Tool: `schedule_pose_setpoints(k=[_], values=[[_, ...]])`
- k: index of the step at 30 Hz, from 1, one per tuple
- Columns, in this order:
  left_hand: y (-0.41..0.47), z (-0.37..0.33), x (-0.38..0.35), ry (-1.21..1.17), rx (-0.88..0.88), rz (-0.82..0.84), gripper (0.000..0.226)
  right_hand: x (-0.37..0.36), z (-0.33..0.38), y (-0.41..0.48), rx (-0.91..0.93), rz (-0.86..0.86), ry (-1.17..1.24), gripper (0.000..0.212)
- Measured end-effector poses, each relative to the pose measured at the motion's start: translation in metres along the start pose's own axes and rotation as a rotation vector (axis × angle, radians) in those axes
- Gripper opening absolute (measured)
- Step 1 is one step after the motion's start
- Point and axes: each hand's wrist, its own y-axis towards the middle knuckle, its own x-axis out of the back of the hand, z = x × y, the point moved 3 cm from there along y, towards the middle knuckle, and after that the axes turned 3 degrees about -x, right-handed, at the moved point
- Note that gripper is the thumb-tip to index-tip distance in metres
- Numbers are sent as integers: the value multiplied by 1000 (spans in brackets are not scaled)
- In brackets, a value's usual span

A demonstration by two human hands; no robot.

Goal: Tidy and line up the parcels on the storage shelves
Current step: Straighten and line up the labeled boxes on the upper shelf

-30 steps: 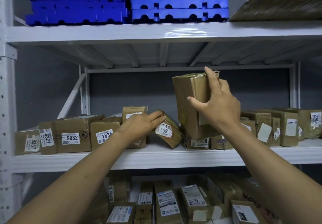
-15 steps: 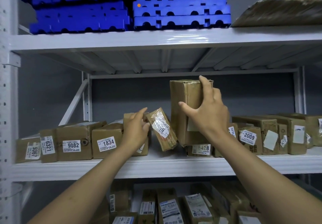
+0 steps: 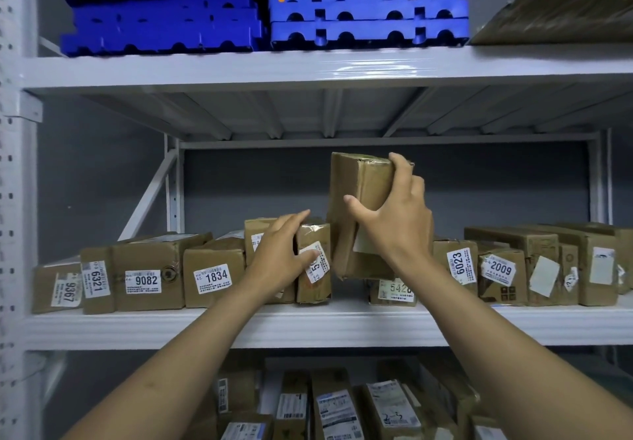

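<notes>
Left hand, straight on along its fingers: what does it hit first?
Likely the tall box in the right hand, just past the fingertips of the left hand holding a small parcel; depth unclear, it might pass behind.

views: just the one head cam, wide-angle, so no overlap with any second view
position: worn on the head, close up to the rack, both forearms reaching in from the bottom edge
facing: straight at the middle shelf [image 3: 342,323], peeking up under the top shelf [image 3: 308,69], down onto the lower parcels [image 3: 335,408]
centre: left hand [image 3: 279,254] holding a small parcel [image 3: 315,289], right hand [image 3: 397,230] gripping a tall parcel [image 3: 356,186]
edges: left upright [image 3: 17,199] hard against the frame edge, blue trays [image 3: 366,14] cropped up top
</notes>
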Motion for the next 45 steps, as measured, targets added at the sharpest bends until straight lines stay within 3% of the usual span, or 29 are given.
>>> schedule_pose_setpoints(k=[4, 8, 13, 20, 26, 33, 42, 45], values=[[9, 6, 3, 460, -95, 56, 83, 0, -16, 5, -228, -95, 196, 82], [16, 16, 1, 452, -46, 179, 79, -4, -29, 12, -391, -78, 282, 81], [21, 12, 2, 482, -96, 185, 76, -13, -38, 20, -512, -87, 384, 79], [24, 13, 3, 458, -87, 202, 73, -8, -47, 15, -394, -28, 126, 80], [23, 11, 5, 429, -73, 225, 69, -29, -13, -1, -38, 160, -129, 87], [21, 10, 6, 434, -69, 245, 70, -48, -18, -9, 196, 354, -256, 91], [22, 6, 3, 429, -39, 282, 64, -44, -46, 6, 107, 692, -115, 102], [22, 4, 2, 443, -34, 291, 65, -28, -59, 14, 98, 616, -154, 106]])
